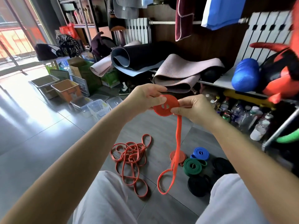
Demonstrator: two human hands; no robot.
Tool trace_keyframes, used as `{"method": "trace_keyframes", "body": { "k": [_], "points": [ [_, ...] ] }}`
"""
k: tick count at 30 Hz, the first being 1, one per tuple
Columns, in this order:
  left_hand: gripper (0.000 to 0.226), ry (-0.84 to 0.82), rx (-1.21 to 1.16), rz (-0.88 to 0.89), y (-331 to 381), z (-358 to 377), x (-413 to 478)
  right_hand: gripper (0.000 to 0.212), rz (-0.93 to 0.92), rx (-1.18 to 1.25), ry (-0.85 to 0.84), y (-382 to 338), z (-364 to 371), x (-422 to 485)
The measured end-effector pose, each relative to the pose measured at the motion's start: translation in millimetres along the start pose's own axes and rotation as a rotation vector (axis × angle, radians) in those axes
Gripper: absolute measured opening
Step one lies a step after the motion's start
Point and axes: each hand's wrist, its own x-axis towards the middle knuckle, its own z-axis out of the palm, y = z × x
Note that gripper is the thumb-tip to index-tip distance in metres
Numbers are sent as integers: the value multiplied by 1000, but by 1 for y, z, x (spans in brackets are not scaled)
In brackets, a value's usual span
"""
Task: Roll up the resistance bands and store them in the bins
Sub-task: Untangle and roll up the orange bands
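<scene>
A red resistance band (pixel 163 107) is partly wound into a flat coil held in front of me. My left hand (pixel 145 96) pinches the coil from its left side. My right hand (pixel 192 109) pinches its right edge, where the loose tail (pixel 176 146) hangs down to the floor and ends in a loop. On the floor lie a tangle of thin red bands (pixel 131 159), a rolled red band (pixel 174 156), a rolled blue band (pixel 199 153), a rolled green band (pixel 192 166) and rolled black bands (pixel 198 185). Several bins (pixel 66 89) stand on the floor at the left.
Clear plastic tubs (pixel 98 107) sit beside the bins. Rolled yoga mats (pixel 178 75) lie on a low shelf ahead, with bottles (pixel 239 113) under it. A blue roller (pixel 246 75) and radiators (pixel 139 29) are behind. My knees in white trousers (pixel 103 199) frame the floor.
</scene>
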Motion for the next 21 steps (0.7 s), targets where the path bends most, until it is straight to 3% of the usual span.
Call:
{"method": "trace_keyframes", "body": {
  "k": [4, 7, 10, 16, 21],
  "points": [
    [24, -147, 717, 150, 12, 4, 1, 17, -16, -252, -79, -1, 1, -1],
    [21, -172, 902, 129, 14, 11, 1, 15, -14, -332, -93, -1, 1, -3],
    [14, -96, 700, 119, 9, 11, 0, 16, 13, -187, -27, 4, -2, -9],
    [24, 76, -96, -27, -9, 23, -13, 17, -5, 84, 75, 19, -3, -23],
    [18, 86, -643, -73, -27, 40, -22, 31, -13, 191, 143, 31, 7, -30]
  ]
}}
